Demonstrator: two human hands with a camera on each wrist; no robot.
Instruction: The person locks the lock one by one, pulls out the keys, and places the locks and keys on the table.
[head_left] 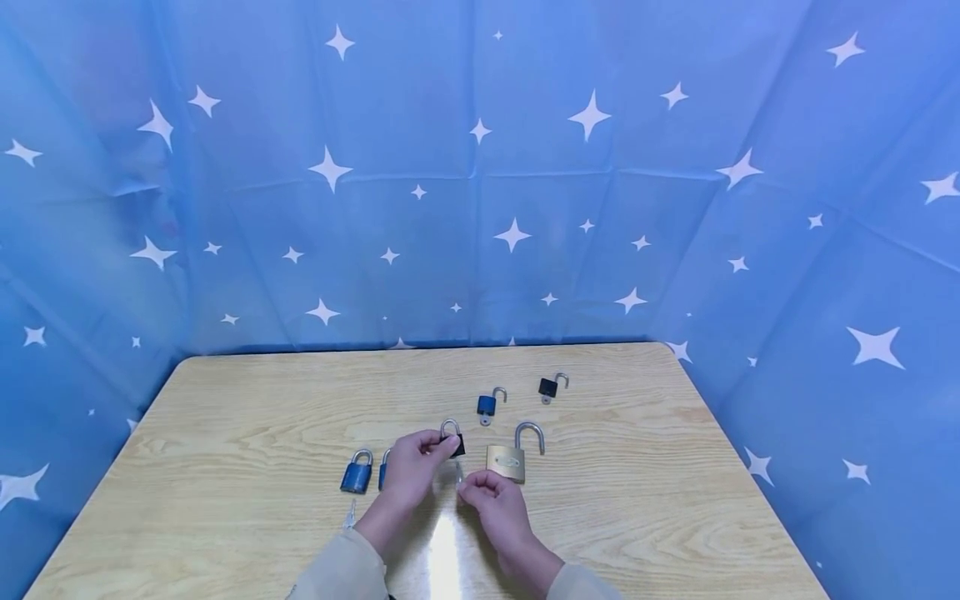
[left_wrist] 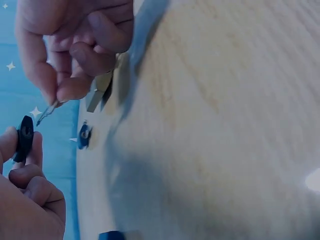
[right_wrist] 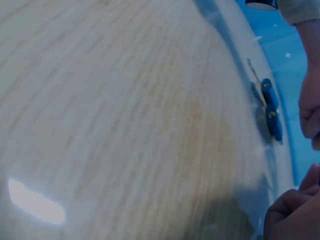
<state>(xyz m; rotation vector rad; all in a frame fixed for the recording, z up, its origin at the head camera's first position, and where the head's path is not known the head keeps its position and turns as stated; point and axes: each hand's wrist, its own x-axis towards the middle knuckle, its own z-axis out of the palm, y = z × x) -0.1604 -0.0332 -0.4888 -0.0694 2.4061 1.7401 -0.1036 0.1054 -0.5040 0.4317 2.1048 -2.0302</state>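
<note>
A small black padlock with its shackle closed is pinched by my left hand. In the left wrist view, the keyhole face of the black padlock is turned toward the key. My right hand pinches a small metal key between thumb and fingertips. The tip of the key points at the padlock, with a small gap between them. Just beyond my right hand lies a large brass padlock, its shackle raised. In the right wrist view, both hands show only in part at the right edge.
A blue padlock with closed shackle lies at the left, a key below it. Another blue padlock is partly hidden behind my left hand. Farther back are an opened blue padlock and an opened black padlock, each with a key inserted.
</note>
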